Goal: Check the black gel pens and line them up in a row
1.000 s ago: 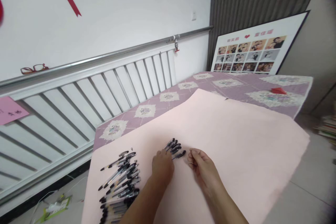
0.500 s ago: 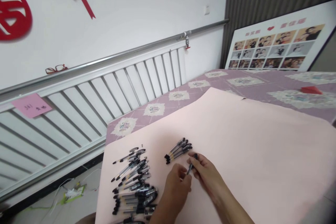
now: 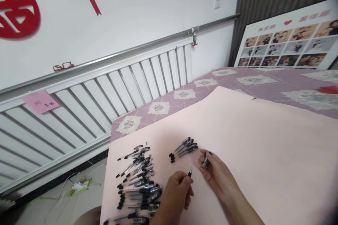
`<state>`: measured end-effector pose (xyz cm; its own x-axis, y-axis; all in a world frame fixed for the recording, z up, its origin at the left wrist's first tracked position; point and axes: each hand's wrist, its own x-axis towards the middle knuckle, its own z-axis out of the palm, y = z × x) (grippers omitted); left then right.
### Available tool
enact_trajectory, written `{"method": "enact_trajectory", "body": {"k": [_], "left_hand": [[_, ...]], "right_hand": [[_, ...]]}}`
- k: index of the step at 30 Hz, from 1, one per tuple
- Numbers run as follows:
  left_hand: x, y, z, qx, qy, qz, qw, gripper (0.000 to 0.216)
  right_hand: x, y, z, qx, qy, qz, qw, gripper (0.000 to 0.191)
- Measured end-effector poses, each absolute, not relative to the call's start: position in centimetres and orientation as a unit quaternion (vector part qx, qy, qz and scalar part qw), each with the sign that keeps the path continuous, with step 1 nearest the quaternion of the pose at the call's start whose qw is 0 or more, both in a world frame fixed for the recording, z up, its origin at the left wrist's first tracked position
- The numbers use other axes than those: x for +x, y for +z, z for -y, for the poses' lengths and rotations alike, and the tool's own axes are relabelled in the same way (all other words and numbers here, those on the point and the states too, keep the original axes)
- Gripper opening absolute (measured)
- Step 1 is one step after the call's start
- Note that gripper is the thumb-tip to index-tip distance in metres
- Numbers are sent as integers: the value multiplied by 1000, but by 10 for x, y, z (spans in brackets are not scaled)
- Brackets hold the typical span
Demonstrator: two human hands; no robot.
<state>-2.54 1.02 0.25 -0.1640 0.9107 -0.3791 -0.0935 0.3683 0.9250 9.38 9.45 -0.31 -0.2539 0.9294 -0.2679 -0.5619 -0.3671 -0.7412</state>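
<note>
My left hand [image 3: 178,191] is closed round a pen [image 3: 189,173] whose bare tip sticks up past the fingers. My right hand [image 3: 215,170] pinches the pen's black cap [image 3: 205,162], held a little apart from the tip. Just beyond both hands lies a small neat row of capped black pens [image 3: 183,148] on a large pale pink sheet [image 3: 258,154]. To the left of my left hand a bigger loose pile of several black pens [image 3: 137,179] lies on the same sheet.
The pink sheet covers a bed with a purple patterned quilt [image 3: 211,81]. A white slatted headboard [image 3: 105,88] runs along the left, with red glasses [image 3: 63,66] on the rail and a pink note [image 3: 41,101]. A photo board [image 3: 287,44] leans at the back right.
My hands left the small row of pens, took one pen between them and pulled it apart: the cap is now in my right hand, the body in my left. The view shifted left.
</note>
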Motion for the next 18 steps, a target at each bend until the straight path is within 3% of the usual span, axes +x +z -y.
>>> {"method": "enact_trajectory", "body": {"k": [9,18], "left_hand": [[-29,5,-9,329,472,-596,561,22],[-32,8,-4,352,458,-576,578,28]], "right_hand": [[80,-7,-79,-360,745,450,334,21],[85,1,-75,-333,752,474,314,21]]}}
